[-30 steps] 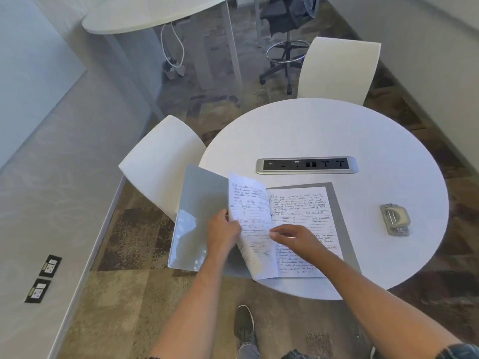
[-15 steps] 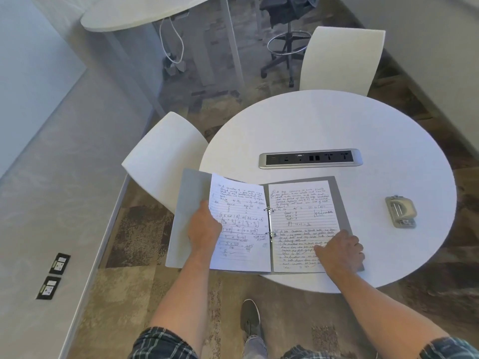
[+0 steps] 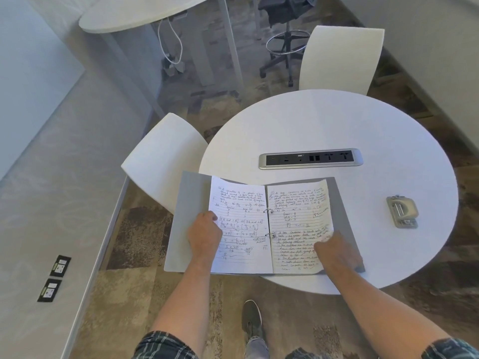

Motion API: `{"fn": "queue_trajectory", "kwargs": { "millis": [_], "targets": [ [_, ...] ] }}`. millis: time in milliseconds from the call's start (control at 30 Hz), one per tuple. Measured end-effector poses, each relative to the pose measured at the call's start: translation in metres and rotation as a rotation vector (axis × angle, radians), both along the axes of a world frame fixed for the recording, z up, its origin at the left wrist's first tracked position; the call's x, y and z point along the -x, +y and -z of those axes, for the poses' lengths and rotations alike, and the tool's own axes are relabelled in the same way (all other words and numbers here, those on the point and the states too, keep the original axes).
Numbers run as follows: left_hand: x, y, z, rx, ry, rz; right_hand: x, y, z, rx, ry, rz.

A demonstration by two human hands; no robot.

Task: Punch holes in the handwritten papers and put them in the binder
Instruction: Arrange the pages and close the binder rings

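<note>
Papers (image 3: 298, 216) are thin and floppy, tear easily at the rings (image 3: 269, 235); left hand (image 3: 204, 234) presses flat, right hand (image 3: 334, 252) seemingly pinches the outer edge

The open binder (image 3: 342, 200) lies at the near edge of the table (image 3: 337, 120), with papers (image 3: 298, 203) in it. The hole punch (image 3: 401, 211) sits to its right. The power strip (image 3: 310, 158) is behind the binder.

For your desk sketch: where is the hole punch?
The punch sits alone on the round table, right of the open binder, below the power strip's right end.
</note>
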State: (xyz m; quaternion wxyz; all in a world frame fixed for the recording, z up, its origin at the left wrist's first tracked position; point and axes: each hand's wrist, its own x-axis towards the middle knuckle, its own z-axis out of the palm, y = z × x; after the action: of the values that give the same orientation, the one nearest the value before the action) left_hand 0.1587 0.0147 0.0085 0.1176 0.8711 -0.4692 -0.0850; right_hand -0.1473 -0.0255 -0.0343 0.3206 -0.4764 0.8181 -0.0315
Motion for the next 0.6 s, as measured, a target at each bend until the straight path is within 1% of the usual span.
{"fn": "queue_trajectory", "kwargs": {
  "millis": [67,167,267,333,400,500,600],
  "targets": [
    [0.000,-0.001,-0.002,0.036,0.073,-0.054,-0.007,-0.004,-0.002,0.051,-0.073,-0.044],
    [0.001,-0.005,-0.005,0.083,0.218,-0.152,-0.027,-0.011,-0.016,0.117,-0.313,-0.093],
    [0.001,-0.007,-0.008,0.141,0.289,-0.172,-0.057,-0.011,-0.032,0.169,-0.515,-0.220],
    [0.002,-0.009,-0.011,0.185,0.344,-0.166,-0.079,-0.008,-0.041,0.122,-0.661,-0.317],
    [0.002,-0.009,-0.013,0.211,0.449,-0.205,-0.098,-0.005,-0.047,0.037,-0.797,-0.377],
    [-0.001,-0.010,-0.016,0.253,0.587,-0.295,-0.116,-0.004,-0.048,-0.053,-0.885,-0.438],
    [0.000,-0.009,-0.021,0.250,0.646,-0.334,-0.127,-0.004,-0.039,-0.134,-0.963,-0.461]
  ]
}}
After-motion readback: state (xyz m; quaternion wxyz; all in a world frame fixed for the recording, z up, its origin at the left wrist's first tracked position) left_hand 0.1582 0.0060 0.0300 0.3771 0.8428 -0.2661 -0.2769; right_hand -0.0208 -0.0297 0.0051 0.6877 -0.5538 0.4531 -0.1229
